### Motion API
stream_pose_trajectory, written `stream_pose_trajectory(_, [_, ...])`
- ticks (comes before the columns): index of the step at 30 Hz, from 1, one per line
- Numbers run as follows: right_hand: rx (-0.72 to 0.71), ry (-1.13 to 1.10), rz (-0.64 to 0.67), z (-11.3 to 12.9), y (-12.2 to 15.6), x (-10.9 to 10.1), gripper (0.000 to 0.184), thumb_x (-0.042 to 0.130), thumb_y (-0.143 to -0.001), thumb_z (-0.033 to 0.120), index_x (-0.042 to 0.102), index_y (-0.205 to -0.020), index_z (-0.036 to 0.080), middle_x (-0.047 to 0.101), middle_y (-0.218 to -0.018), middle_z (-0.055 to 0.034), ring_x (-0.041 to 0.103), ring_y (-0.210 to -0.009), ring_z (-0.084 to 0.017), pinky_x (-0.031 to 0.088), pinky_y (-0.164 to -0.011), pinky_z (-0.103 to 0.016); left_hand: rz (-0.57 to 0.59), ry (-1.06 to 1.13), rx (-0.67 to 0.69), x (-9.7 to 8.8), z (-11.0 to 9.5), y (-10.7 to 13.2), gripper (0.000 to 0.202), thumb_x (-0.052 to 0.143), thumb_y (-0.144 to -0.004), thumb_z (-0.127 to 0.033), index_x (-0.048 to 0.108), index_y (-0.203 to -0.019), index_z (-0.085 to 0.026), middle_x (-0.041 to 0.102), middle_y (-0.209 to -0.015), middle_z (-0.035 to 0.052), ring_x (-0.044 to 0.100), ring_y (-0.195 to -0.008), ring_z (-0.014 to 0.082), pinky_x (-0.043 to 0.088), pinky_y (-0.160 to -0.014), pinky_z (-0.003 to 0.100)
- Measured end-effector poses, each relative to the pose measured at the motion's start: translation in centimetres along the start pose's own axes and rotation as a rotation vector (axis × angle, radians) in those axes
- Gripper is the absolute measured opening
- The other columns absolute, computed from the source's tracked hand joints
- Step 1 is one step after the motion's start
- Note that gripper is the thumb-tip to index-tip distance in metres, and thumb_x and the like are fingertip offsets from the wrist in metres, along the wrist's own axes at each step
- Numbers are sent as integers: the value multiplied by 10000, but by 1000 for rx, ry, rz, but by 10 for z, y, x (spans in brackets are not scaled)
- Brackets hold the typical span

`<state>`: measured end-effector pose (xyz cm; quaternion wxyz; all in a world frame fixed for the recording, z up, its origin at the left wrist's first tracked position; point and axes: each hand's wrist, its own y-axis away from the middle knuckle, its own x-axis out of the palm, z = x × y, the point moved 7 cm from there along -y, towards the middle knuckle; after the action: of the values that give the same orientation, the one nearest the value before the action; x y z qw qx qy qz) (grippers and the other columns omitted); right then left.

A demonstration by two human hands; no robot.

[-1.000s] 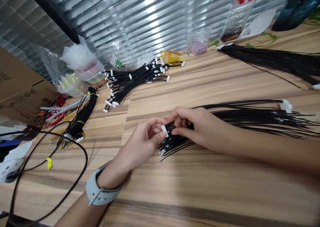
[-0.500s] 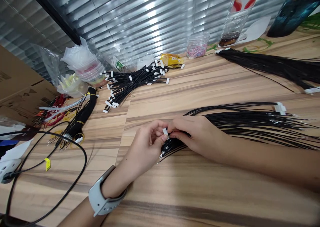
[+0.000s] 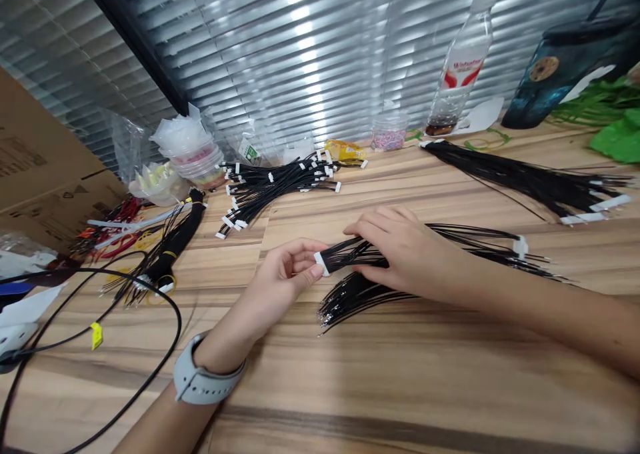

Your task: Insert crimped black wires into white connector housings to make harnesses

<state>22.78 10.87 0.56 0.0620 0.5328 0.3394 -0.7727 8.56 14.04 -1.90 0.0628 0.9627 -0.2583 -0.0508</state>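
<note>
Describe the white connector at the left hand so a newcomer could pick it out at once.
On the wooden table, find the left hand, whose wrist wears a pale grey band. It pinches the white connector, a small block ending a flat spread of black wires. No other white connector in view is held in a hand.

Open tabletop point(image 3: 380, 387) nearest the camera, loose wires point(image 3: 357, 294) crowding the right hand point(image 3: 400, 251), cable loop point(image 3: 179, 321) barring left
</note>
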Motion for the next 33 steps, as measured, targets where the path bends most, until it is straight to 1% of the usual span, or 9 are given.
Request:
stream_pose_trajectory(4, [88, -101, 115, -17, -5, -8, 132, 532, -757, 129, 598, -862, 176, 636, -787, -23, 564, -754, -170, 379, -728, -301, -4, 148, -22, -6, -5, 2, 220, 700, -714, -205, 658, -929, -183, 678, -820, 15, 598, -744, 102, 446, -733, 215])
stream_pose_trajectory(8, [116, -240, 136, -20, -9, -21, 140, 480, -808, 166, 611, -854, 190, 654, -795, -16, 592, -724, -156, 404, -639, -254, -11, 117, 56, -3, -8, 3, 333, 620, -788, -344, 605, -1094, -213, 645, -1094, 62, 600, -949, 166, 461, -828, 274])
stream_pose_trajectory(10, [112, -311, 158, -17, -10, -21, 176, 453, -842, 190, 623, -886, 199, 667, -843, -16, 604, -770, -161, 421, -667, -259, 37, -85, 183, 9, -11, 6, 449, 570, -813, -406, 519, -1215, -213, 549, -1262, 91, 513, -1132, 215, 406, -957, 348])
stream_pose_trajectory(12, [108, -366, 177, -15, -10, -19, 213, 425, -864, 201, 633, -912, 204, 674, -863, -15, 608, -796, -165, 433, -689, -265, 103, -417, 321, 26, -12, 10, 617, 601, -779, -435, 402, -1321, -217, 443, -1367, 108, 401, -1246, 251, 298, -1054, 416])
stream_pose_trajectory(15, [101, -402, 180, -12, -9, -15, 219, 422, -869, 207, 638, -898, 196, 672, -837, -17, 603, -785, -167, 440, -692, -268, 175, -836, 445, 51, -6, 16, 796, 596, -753, -500, 257, -1400, -185, 320, -1440, 149, 288, -1314, 298, 235, -1073, 492])
stream_pose_trajectory(19, [87, -407, 191, -11, -9, -14, 218, 406, -892, 223, 611, -963, 198, 657, -910, -18, 588, -814, -155, 437, -717, -268, 260, -1091, 516, 68, 4, 15, 591, 460, -865, -409, 329, -1363, -120, 328, -1435, 166, 254, -1334, 290, 227, -1077, 492])
stream_pose_trajectory(22, [74, -335, 114, -13, -12, -31, 247, 379, -916, 259, 589, -1029, 197, 639, -914, -23, 576, -812, -151, 425, -688, -256, 239, -1135, 535, 66, 5, 13, 407, 419, -897, -267, 440, -1283, -142, 461, -1348, 137, 386, -1258, 262, 305, -1045, 452])
stream_pose_trajectory(27, [121, -113, -126, -24, -14, -78, 314, 335, -932, 322, 595, -1020, 170, 586, -708, -1, 505, -608, -110, 362, -577, -255, 211, -1106, 578, 63, 4, 15, 308, 409, -891, -159, 525, -1176, -157, 574, -1195, 118, 520, -1102, 231, 430, -943, 398])
stream_pose_trajectory(33, [115, 406, -368, -41, 0, -121, 305, 388, -908, 380, 628, -928, 194, 492, -598, -13, 409, -513, -130, 277, -527, -279, 257, -1125, 609, 63, 6, 19, 300, 397, -869, -58, 561, -1107, -139, 601, -1099, 81, 546, -1002, 177, 475, -871, 294])
